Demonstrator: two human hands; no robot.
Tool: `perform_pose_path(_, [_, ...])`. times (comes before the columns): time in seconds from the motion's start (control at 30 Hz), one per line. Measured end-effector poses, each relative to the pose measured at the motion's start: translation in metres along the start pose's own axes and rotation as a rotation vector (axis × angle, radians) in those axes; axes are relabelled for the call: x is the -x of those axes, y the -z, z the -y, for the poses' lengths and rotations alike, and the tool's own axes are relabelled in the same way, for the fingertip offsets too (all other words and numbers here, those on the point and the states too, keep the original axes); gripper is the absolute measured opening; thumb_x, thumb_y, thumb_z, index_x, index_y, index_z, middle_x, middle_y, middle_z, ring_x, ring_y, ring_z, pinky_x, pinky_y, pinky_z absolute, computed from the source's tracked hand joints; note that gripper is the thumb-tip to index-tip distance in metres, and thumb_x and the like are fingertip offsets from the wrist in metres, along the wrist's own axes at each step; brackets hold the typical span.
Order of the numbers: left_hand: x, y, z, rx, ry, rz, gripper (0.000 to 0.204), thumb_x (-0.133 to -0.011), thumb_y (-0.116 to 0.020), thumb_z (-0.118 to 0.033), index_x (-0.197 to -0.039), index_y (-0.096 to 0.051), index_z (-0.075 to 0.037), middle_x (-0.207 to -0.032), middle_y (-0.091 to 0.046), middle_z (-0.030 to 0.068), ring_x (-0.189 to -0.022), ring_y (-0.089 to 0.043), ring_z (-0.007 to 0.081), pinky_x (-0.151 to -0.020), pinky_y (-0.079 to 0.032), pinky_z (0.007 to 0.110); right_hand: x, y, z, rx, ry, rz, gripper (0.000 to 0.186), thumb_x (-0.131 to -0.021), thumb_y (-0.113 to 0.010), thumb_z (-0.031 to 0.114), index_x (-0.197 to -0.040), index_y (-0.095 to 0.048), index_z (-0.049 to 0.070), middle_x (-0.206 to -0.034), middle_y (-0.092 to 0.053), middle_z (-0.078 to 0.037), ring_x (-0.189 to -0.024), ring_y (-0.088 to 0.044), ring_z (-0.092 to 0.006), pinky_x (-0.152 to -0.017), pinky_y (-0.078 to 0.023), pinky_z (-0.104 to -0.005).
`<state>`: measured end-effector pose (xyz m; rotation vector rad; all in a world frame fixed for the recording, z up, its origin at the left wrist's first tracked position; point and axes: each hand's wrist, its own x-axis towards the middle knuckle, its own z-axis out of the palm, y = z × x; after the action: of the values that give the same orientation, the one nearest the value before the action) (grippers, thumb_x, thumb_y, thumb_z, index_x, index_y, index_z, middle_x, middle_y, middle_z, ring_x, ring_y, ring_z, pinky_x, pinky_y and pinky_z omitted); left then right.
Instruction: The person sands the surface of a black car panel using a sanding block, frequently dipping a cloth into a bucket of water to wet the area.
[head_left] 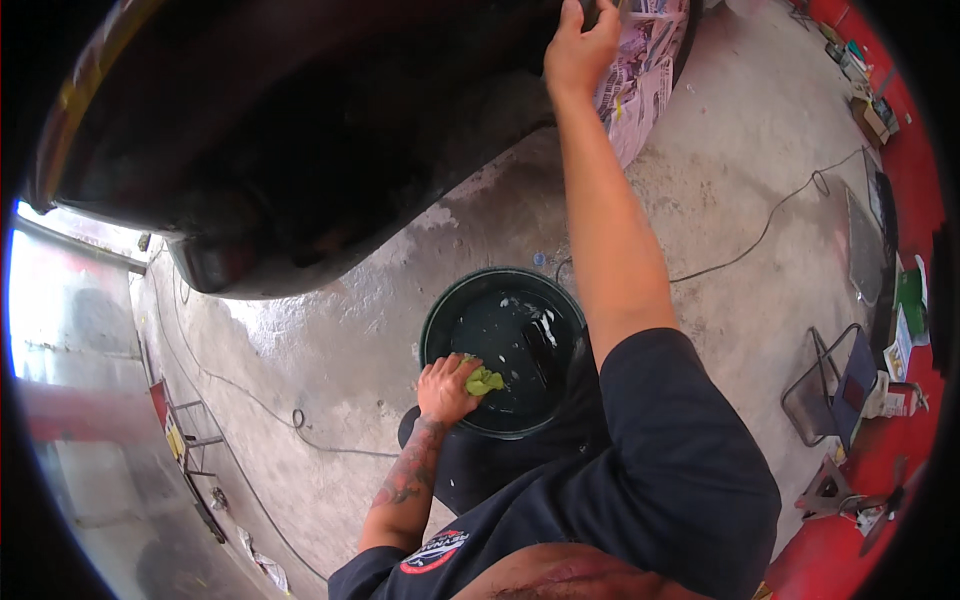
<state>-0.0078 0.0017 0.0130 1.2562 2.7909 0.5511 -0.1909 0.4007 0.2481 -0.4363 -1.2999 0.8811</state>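
Note:
My left hand point(450, 390) is closed on a crumpled yellow-green cloth point(485, 381), at the near left rim of a dark round bucket point(432, 325). Dark liquid in the bucket shows bright reflections and a black oblong shape I cannot name. My right arm stretches up to the top edge of the view. There my right hand point(580, 50) is bent at the right end of a glossy black vehicle body panel point(330, 130). A dark bit shows between its fingers; what it is, I cannot make out.
Printed newspaper sheets point(640, 100) cover a part beside the panel. Dark cables point(740, 265) cross the wet concrete floor point(350, 350). A folding chair point(835, 385) and assorted items stand along the red wall at right. A metal frame point(195, 435) stands at left.

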Motion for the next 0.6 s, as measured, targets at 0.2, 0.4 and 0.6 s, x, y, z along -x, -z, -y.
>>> perform_pose_path(0.2, [-0.003,-0.002,-0.004,0.023,-0.01,0.019,0.046,-0.065,-0.084,-0.026,-0.11,-0.076,-0.021,-0.112,-0.07,0.0028,-0.099,-0.067,0.0256,-0.085,-0.052,0.042,0.088,0.031,-0.052,-0.036,0.029,0.054,0.047,-0.09,-0.073,0.023,-0.13,-0.06,0.0,-0.135,-0.06,-0.023,-0.128,-0.054,-0.0409,-0.111,-0.038,-0.0471])
perform_pose_path(0.4, [0.002,-0.002,0.003,0.025,-0.006,0.007,0.045,-0.066,-0.084,-0.025,-0.11,-0.076,-0.02,-0.112,-0.07,0.0032,-0.099,-0.068,0.026,-0.084,-0.052,0.042,0.029,0.017,-0.039,-0.062,0.075,0.095,0.048,-0.088,-0.074,0.021,-0.129,-0.061,0.001,-0.136,-0.059,-0.023,-0.127,-0.054,-0.041,-0.11,-0.04,-0.0474])
perform_pose_path(0.6, [-0.005,-0.001,-0.003,0.018,-0.016,0.002,0.046,-0.065,-0.084,-0.027,-0.109,-0.076,-0.021,-0.111,-0.07,0.0027,-0.097,-0.067,0.0249,-0.084,-0.052,0.041,0.058,0.044,-0.077,-0.03,0.039,0.186,0.052,-0.088,-0.074,0.023,-0.133,-0.058,0.003,-0.14,-0.057,-0.024,-0.132,-0.051,-0.0414,-0.113,-0.038,-0.047])
